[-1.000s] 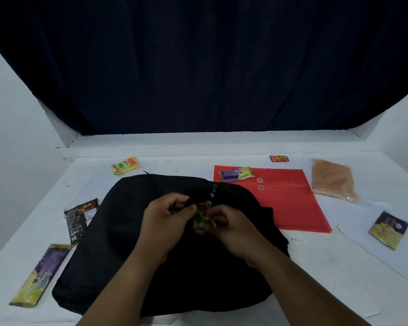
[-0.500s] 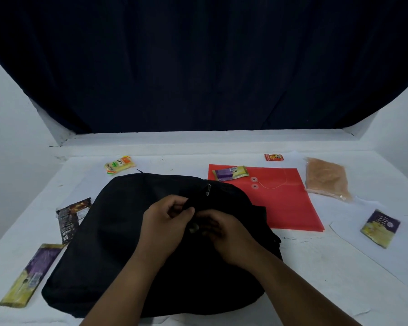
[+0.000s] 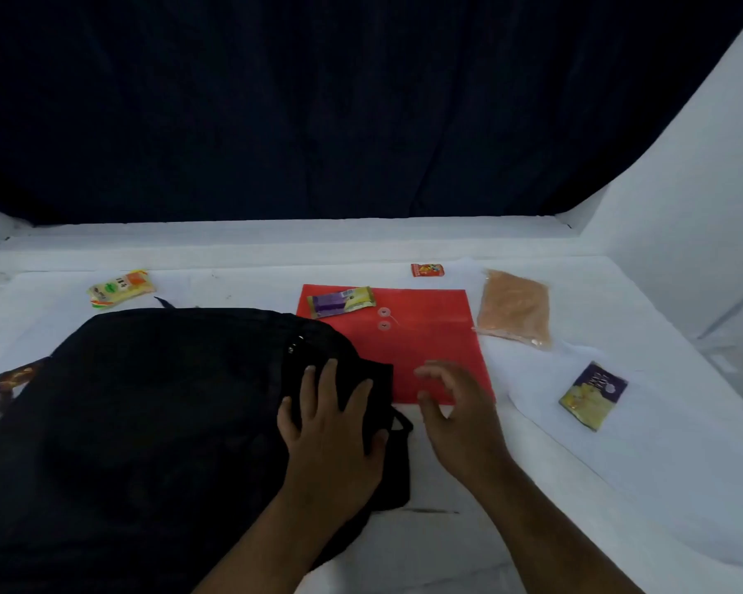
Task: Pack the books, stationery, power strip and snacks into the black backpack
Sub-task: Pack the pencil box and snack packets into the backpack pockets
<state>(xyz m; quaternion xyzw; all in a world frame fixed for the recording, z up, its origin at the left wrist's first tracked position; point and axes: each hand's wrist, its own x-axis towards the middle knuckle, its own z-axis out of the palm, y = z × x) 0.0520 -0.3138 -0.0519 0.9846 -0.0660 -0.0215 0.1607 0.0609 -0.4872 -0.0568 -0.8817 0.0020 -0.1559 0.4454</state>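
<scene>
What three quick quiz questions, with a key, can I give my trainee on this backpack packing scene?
1. True or false: the left hand rests flat on the black backpack.
2. What lies on the red envelope? A) purple-yellow snack bar B) orange-green packet C) granule bag
3. Fill in: the right hand hovers open and holds ____.

Key:
1. True.
2. A, the purple-yellow snack bar; the orange-green packet and granule bag lie on the white table.
3. Nothing.

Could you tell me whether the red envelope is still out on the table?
Out: the red envelope lies flat beside the black backpack, purple snack packet on it.
</scene>
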